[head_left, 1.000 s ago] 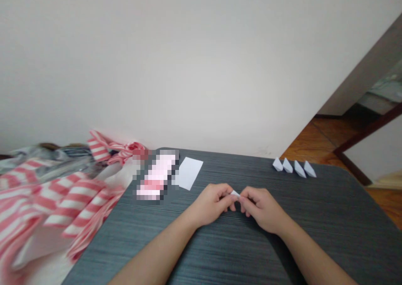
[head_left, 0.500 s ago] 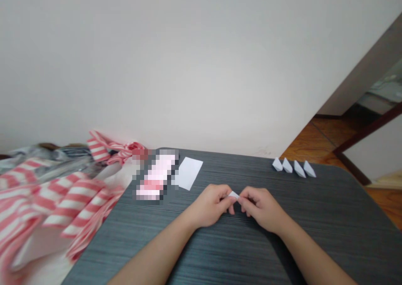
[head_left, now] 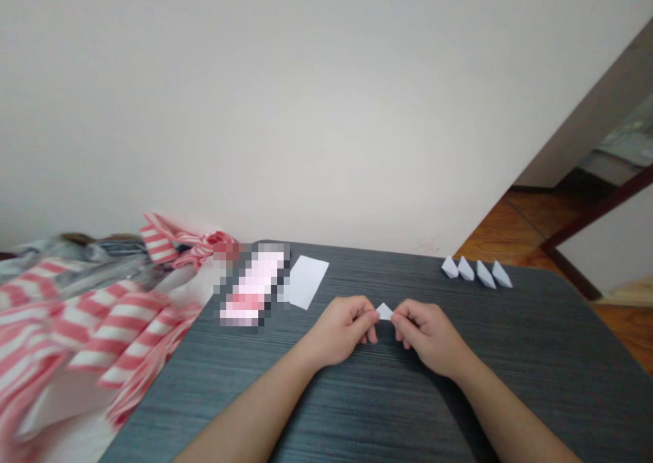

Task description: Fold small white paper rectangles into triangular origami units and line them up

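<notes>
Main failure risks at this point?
The small folded white paper piece is pinched only by its edges between the left hand and right hand, so it might slip or crease. The row of four folded paper pieces sits near the dark table's edge; a knock could send them off.

Your single camera is worn on your head and looks forward and down over the dark grey table [head_left: 388,408]. Your left hand [head_left: 339,330], your right hand [head_left: 428,334] and the small folded paper piece [head_left: 384,311] between them lie close, in the lower middle of the frame. The white wall [head_left: 326,109] fills the upper half; the wooden floor [head_left: 505,235] shows at right.
</notes>
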A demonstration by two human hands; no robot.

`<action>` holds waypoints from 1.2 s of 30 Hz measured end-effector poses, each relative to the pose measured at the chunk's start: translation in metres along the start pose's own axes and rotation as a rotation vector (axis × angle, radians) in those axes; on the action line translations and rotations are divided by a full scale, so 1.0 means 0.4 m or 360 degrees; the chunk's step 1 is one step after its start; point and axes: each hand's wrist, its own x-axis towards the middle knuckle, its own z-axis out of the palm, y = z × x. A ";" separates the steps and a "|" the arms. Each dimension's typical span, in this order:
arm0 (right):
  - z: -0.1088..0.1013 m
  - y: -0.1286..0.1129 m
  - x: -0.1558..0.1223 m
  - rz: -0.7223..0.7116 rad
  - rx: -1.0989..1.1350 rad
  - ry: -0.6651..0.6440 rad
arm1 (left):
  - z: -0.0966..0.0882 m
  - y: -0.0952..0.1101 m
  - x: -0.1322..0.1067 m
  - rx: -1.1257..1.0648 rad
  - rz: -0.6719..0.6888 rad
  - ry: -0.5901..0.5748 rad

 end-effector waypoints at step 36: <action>0.004 0.002 0.003 0.0049 0.0023 0.0047 | -0.003 0.000 -0.002 -0.0038 0.0053 0.0049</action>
